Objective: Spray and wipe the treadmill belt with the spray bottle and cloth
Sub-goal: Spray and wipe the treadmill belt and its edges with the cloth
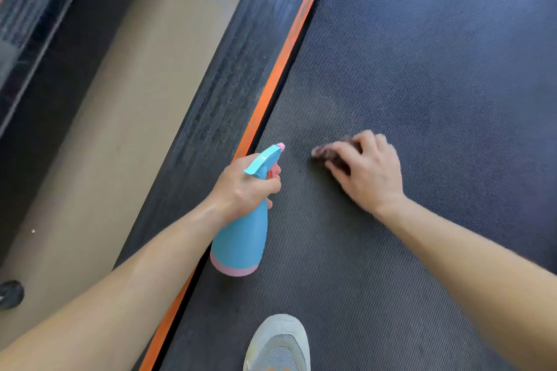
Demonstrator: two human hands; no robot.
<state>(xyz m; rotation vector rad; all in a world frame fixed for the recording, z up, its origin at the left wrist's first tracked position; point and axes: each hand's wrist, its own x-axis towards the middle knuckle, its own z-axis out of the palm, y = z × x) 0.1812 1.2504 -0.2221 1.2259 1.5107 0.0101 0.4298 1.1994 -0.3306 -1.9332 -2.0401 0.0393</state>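
The dark textured treadmill belt (pixel 422 84) fills the right and middle of the view. My left hand (pixel 241 187) grips the neck of a blue spray bottle (pixel 244 238) with a pink base and pink nozzle tip, held just above the belt's left edge, nozzle pointing forward. My right hand (pixel 367 172) presses a small dark cloth (pixel 324 152) flat on the belt, right of the bottle. The hand covers most of the cloth, and the cloth looks blurred.
An orange strip (pixel 280 69) and a ribbed black side rail (pixel 229 81) run along the belt's left edge. Beige floor (pixel 126 99) lies further left. A grey shoe (pixel 278 343) stands on the belt at the bottom. A black round object (pixel 10 294) sits at the far left.
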